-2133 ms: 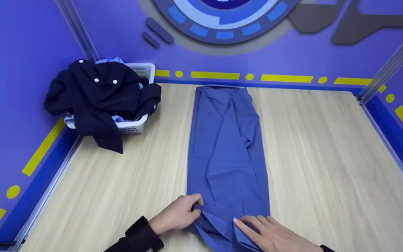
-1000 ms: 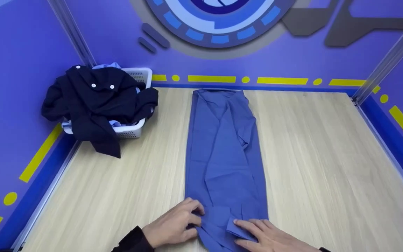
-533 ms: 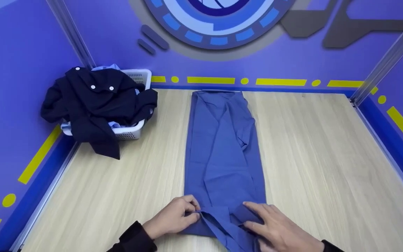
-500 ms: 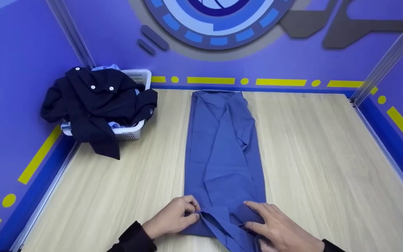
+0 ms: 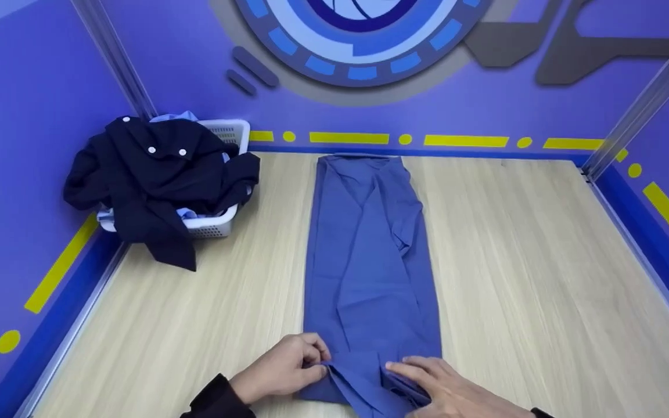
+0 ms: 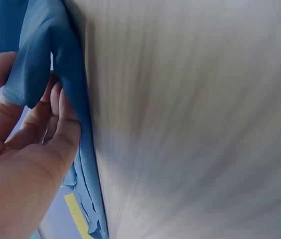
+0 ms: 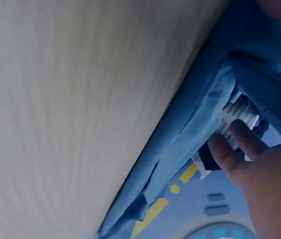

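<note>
A long folded blue cloth garment (image 5: 378,273) lies lengthwise on the table, its near end turned up in loose folds. At that end's left edge, my left hand (image 5: 285,367) pinches a raised edge of cloth between thumb and forefinger. The left wrist view shows a hanging flap (image 6: 28,74) in that pinch, with the other fingers behind it. My right hand (image 5: 450,390) has cloth of the near end between its thumb and forefinger. In the right wrist view, its outer fingers (image 7: 225,154) stand away from the cloth. The lowest part of the garment is cut off in the head view.
A white basket (image 5: 209,227) stands at the back left, heaped with a dark garment (image 5: 160,168) with white buttons and light blue cloth under it. The dark cloth hangs over the basket's front. Blue-purple panels (image 5: 32,145) wall the wooden table (image 5: 520,278) at back and sides.
The left hand keeps working at the left edge, regripping the cloth there. The right hand has drawn back towards the near end since half a second ago. The view has tilted slightly upward.
</note>
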`<move>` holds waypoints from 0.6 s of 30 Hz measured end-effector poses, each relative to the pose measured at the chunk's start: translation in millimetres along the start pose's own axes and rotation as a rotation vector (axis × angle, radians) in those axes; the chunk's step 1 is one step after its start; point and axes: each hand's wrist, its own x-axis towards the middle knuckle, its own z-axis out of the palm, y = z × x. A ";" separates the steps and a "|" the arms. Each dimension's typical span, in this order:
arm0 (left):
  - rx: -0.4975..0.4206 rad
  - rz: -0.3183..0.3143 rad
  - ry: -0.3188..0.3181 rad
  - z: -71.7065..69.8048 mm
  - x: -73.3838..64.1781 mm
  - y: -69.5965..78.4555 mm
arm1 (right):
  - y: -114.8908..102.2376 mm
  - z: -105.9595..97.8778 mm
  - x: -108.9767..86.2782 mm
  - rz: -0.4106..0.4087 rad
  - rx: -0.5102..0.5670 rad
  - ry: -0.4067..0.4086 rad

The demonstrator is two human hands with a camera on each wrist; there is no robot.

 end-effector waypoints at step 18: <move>-0.007 -0.061 -0.095 -10.4 9.2 3.2 | 34.7 -19.0 -1.9 0.507 0.344 0.180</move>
